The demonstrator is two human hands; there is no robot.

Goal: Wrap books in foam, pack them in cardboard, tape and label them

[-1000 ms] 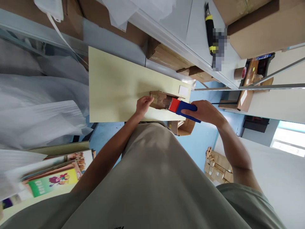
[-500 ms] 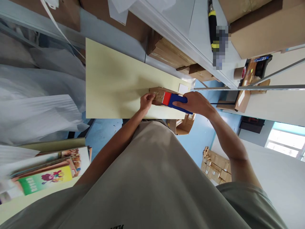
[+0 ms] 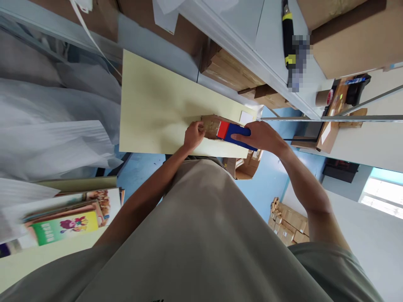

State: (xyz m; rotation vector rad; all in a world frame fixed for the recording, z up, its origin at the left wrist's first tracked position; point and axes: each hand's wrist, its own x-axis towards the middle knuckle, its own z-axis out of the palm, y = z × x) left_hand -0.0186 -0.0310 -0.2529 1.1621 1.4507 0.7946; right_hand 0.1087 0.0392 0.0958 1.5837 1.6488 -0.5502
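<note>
A small brown cardboard box [image 3: 211, 125] lies on a pale yellow tabletop [image 3: 151, 113], near its right end. My left hand [image 3: 193, 136] curls against the box's left end and holds it in place. My right hand [image 3: 262, 136] grips a red and blue tape dispenser [image 3: 233, 133], whose red head presses on the top of the box. A small white label [image 3: 246, 117] lies on the tabletop just behind the box.
White foam sheets [image 3: 50, 138] pile up at the left. Colourful picture books [image 3: 63, 220] lie at the lower left. Grey shelves above carry a yellow and black utility knife [image 3: 287, 33], cardboard boxes [image 3: 349, 33] and a tape roll [image 3: 324, 97]. More cartons [image 3: 288, 226] sit on the blue floor.
The tape dispenser has slid left along the box top, toward my left hand. My left hand stays pressed on the box's left end.
</note>
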